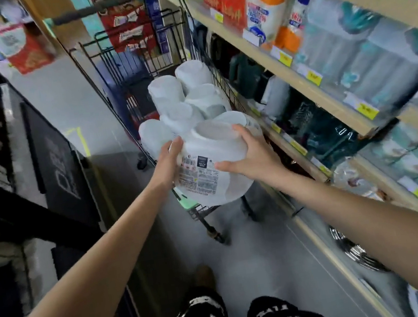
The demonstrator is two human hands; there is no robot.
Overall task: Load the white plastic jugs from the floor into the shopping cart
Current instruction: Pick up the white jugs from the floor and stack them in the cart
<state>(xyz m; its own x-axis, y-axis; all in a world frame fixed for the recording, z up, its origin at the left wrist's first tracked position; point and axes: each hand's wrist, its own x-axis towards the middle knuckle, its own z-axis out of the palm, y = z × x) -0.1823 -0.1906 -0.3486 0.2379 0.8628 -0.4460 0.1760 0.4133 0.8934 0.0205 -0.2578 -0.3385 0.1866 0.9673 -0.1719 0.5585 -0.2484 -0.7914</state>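
- Over the near end of the shopping cart [105, 7], the white jug [213, 174] hangs tilted, base toward me.
- My left hand [168, 162] and right hand [249, 157] clasp its opposite sides.
- Other jugs [186, 98] are piled inside the cart.
- Stocked shelves [300, 82] stand at my right.

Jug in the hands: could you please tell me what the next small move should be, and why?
Probably ease the jug forward and down into the cart. The left hand and right hand hold it over the cart's near end, and the other jugs already fill the space beyond it.
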